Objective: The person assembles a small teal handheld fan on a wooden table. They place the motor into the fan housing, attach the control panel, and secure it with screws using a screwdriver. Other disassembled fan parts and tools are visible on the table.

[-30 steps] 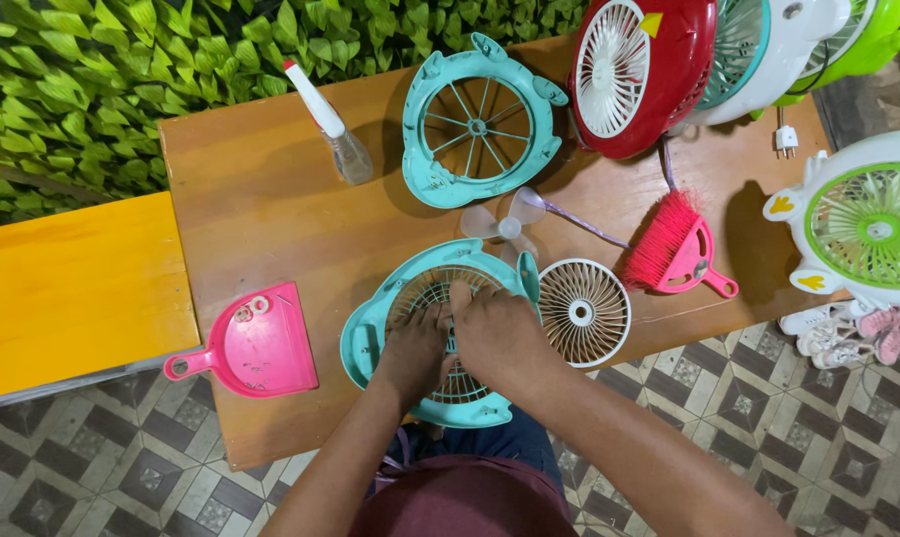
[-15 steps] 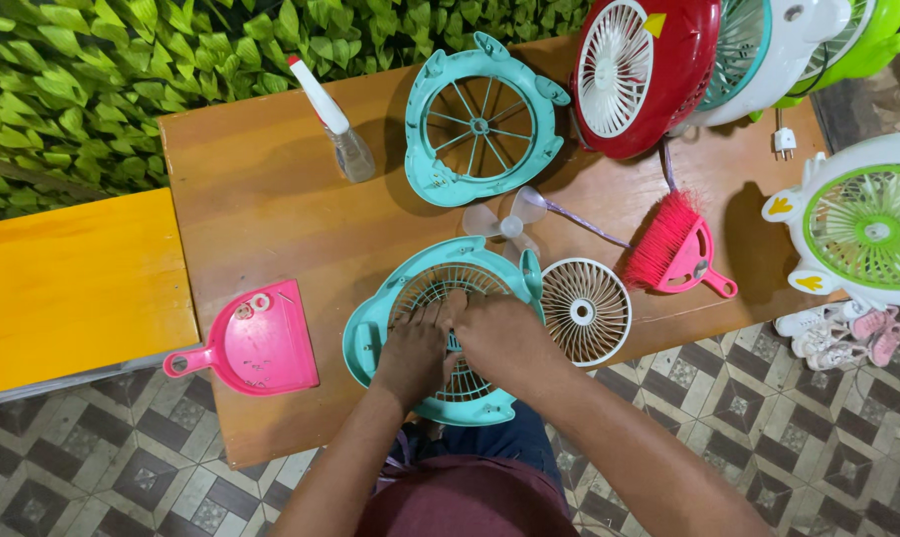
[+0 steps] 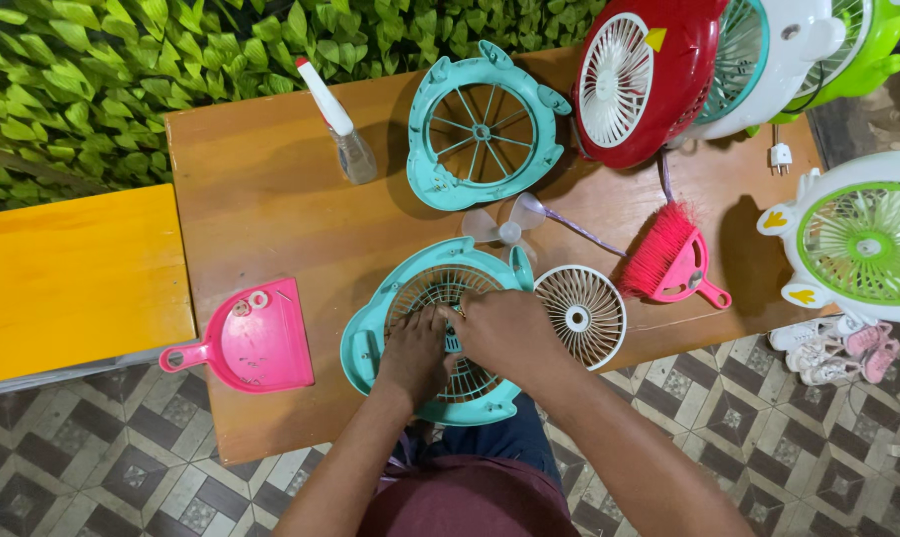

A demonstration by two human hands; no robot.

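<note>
Both hands rest on the round teal plastic fan housing (image 3: 370, 343), which lies flat at the near edge of the brown wooden desk (image 3: 261, 199). The left hand (image 3: 413, 353) lies palm-down on the ribbed grille with its fingers together, pressing rather than gripping. The right hand (image 3: 509, 333) is curled over the grille centre, its fingers closed on a small part hidden beneath them; what that part is cannot be determined. The housing is a shallow shell with a slatted face.

Just right of the housing lies a white round plastic grille disc (image 3: 580, 316) with fine radial ribs. To the left, a pink plastic dustpan (image 3: 256, 343), flat and smooth, overhangs the desk edge. Beyond the disc is a pink hand brush with red bristles (image 3: 668, 261). A translucent three-blade fan propeller (image 3: 504, 224) lies just behind the housing.

Farther back, a second teal fan frame with open spokes (image 3: 482, 129) lies flat; a clear spray bottle with white nozzle (image 3: 342, 129) stands to its left. A red fan with white grille (image 3: 634, 80) sits at the far right.
</note>
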